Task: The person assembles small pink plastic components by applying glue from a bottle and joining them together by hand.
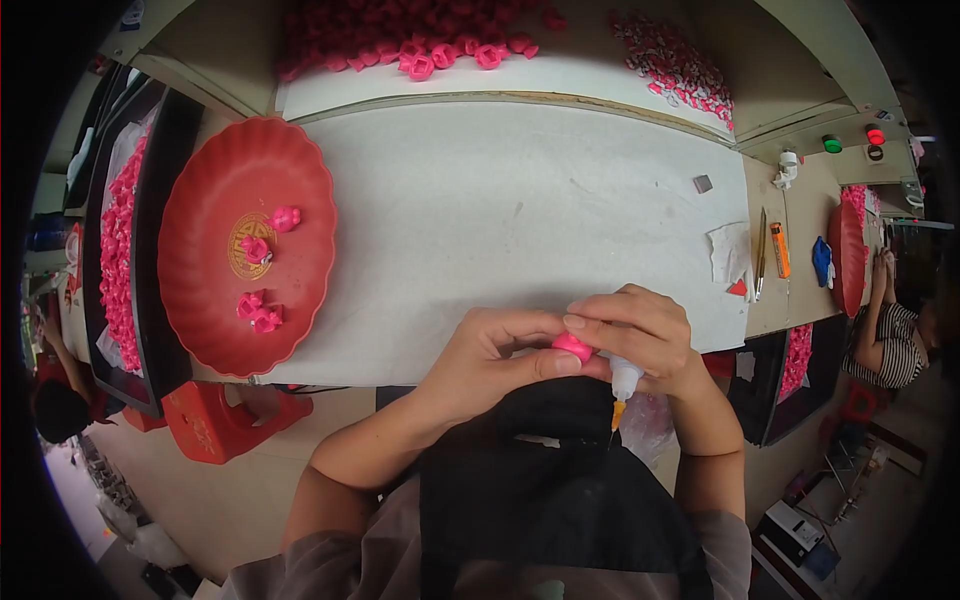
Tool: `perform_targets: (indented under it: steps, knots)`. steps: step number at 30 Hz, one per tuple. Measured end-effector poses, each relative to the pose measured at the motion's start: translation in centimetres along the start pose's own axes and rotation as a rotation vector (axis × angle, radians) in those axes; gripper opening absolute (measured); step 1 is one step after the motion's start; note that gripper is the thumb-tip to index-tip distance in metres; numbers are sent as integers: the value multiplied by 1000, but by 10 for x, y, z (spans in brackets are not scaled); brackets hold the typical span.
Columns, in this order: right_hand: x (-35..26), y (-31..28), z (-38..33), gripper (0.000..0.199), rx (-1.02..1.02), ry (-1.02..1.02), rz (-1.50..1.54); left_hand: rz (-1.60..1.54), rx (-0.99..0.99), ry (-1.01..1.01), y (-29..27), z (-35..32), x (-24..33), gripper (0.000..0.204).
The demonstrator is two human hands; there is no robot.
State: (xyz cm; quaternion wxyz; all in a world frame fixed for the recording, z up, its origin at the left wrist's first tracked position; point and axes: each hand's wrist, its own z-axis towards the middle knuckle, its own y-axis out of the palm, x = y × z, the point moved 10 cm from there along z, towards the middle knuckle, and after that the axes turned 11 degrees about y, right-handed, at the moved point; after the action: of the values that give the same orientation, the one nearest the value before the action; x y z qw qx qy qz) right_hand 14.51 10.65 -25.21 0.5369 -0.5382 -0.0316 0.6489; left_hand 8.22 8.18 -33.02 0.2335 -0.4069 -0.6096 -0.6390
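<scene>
Left hand (pixel 490 360): at about 6 o'clock in the view, just over the near edge of the worktop (pixel 520 210); fingers curled nearly closed, thumb pressed along a small pink piece (pixel 572 346).
Right hand (pixel 645 335): just beside the left at its 3 o'clock, touching it; fingers wrapped tight round a small glue bottle (pixel 625 378) and also meeting the pink piece from above.
Pink piece: pinched between the fingertips of both hands, between the two thumbs; only a sliver of it shows, so its shape cannot be made out.
Glue bottle: white body, orange nozzle (pixel 617 412) pointing down toward 6 o'clock; the upper body is hidden inside the right hand.
Red tray (pixel 200 290): scalloped, round, at 9 o'clock of the hands on the left end of the worktop, well apart from them; it carries a few pink flower-shaped pieces (pixel 260 312).
Pink heap (pixel 420 35): at 12 o'clock on the far shelf, cut off by the top edge.
Mixed pink-and-white heap (pixel 680 65): at 1 o'clock on the same shelf.
Small tools (pixel 770 250): at 3 o'clock on the right end of the worktop, an orange stick-like thing and a thin rod beside a scrap of white paper; too small to tell more.
Dark cloth (pixel 540 470): on the lap below the hands, hiding what is under the nozzle.
Other person (pixel 890 330): at 3 o'clock near the rim, in a striped top, bent by the lens and partly cut off.
</scene>
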Motion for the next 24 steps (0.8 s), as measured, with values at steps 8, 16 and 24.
perform_targets:
  steps: [8,16,24]
  knots:
    - [2,4,-4,30,28,-129,40,63,24,-11,-5,-1,-6,18]
    - [15,14,-8,27,7,-140,82,-29,76,-50,-14,0,-15,18]
    - [25,24,-6,36,-22,-113,81,-46,101,-58,-25,3,-22,22]
